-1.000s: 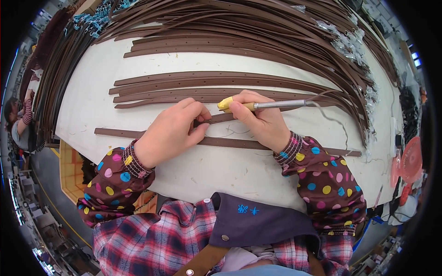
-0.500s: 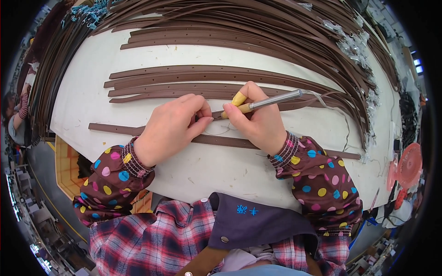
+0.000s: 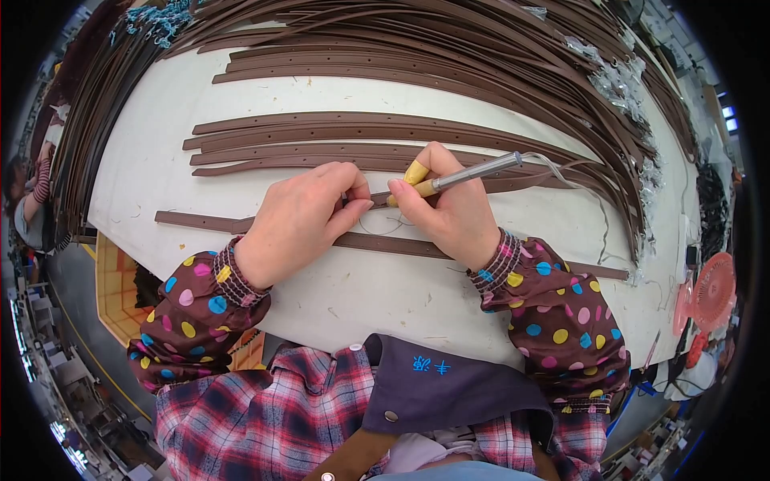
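My left hand is closed, thumb and forefinger pinching a narrow brown strap. That strap stretches across the white table beneath both hands, and a short part of it shows between my fingertips. In my right hand is a pen-shaped tool with a metal barrel, a tan grip and a grey cord at its back end. Its tip points left at the strap, close to my left fingertips; the exact contact is hidden. A yellow cover wraps my right forefinger. Fine thread loops below the tip.
Several brown straps with punched holes lie in rows beyond my hands. A thick strap bundle with clear plastic wrap curves along the far right. Darker straps hang at left near an orange crate. A pink slotted disc stands at right.
Both hands hold nearly the same place and grip. The back end of the pen-shaped tool has shifted slightly left and up.
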### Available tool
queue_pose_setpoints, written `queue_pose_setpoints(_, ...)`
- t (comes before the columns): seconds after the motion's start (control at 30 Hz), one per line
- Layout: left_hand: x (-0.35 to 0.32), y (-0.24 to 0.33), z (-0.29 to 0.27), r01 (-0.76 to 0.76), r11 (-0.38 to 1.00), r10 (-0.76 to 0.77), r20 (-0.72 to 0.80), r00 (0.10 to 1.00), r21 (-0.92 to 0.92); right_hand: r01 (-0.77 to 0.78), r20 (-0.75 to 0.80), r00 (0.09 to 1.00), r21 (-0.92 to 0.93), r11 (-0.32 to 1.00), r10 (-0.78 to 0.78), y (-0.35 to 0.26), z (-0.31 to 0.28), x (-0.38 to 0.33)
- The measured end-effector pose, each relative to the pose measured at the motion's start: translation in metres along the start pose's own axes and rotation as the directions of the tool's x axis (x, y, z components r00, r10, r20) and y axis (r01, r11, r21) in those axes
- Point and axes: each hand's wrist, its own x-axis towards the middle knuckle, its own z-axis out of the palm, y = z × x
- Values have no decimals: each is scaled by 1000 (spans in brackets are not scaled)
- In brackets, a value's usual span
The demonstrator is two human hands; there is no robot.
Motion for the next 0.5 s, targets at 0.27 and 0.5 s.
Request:
queue_pose_setpoints(0.27,-1,-1,0,4,1000,-4,0,1000,-4,8,-9,1000,-35,999,-8,0,1,1)
queue_pose_setpoints(0.5,0,-4,3,-25,1000,25,-33,999,-2,11,-10,1000,-63,998,-11,-1,1,1)
